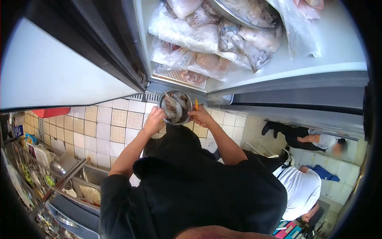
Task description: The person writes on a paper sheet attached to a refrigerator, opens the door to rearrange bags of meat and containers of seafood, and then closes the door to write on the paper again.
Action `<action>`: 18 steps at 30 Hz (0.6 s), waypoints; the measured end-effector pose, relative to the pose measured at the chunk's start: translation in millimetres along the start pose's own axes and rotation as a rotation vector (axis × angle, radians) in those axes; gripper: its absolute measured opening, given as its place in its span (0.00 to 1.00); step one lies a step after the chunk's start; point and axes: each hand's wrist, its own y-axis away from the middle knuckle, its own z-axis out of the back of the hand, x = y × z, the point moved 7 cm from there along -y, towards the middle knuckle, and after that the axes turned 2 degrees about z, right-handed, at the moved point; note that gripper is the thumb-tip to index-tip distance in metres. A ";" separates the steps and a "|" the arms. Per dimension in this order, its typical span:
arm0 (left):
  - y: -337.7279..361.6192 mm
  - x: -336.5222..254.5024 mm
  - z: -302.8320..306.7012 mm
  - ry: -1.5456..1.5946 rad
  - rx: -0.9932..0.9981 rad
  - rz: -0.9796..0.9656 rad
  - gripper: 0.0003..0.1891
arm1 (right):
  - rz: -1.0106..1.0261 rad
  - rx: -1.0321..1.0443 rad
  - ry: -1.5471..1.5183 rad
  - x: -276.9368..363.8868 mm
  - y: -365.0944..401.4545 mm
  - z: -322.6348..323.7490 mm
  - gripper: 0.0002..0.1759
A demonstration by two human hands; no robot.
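Observation:
My left hand (154,121) and my right hand (201,116) grip a round metal bowl (160,106) from either side, in front of an open fridge. In the bowl lies pale raw seafood (174,107), which looks like shrimp or squid. An orange pen or pencil (196,103) stands up between the fingers of my right hand, against the bowl's rim. My black sleeves and black top fill the lower middle of the view.
The fridge shelf (278,63) holds several clear bags of frozen seafood (207,36) and a metal tray (238,14). The fridge door (59,67) stands open at left. Below is a tiled floor (111,127), with a metal rack and containers (59,175) at lower left. Two other people (302,187) (318,139) are at right.

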 end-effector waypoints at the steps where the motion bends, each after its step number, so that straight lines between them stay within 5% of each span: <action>1: -5.2 7.9 -11.0 0.002 0.024 0.003 0.16 | 0.005 0.000 0.003 -8.1 -12.1 8.8 0.08; 7: -63.8 38.8 -50.9 -0.003 0.143 0.328 0.28 | 0.009 -0.277 -0.241 -40.1 -99.6 81.7 0.08; 11: -65.8 47.9 -59.5 0.005 0.203 0.475 0.23 | -0.010 -0.606 -0.325 -32.2 -156.7 123.1 0.12; 16: -3.2 71.0 -73.7 -0.004 0.442 0.615 0.21 | 0.265 -0.539 -0.534 -17.9 -261.0 175.8 0.22; 18: 43.1 91.9 -82.8 -0.012 0.525 0.790 0.22 | 0.256 -0.529 -0.670 3.9 -270.5 169.5 0.13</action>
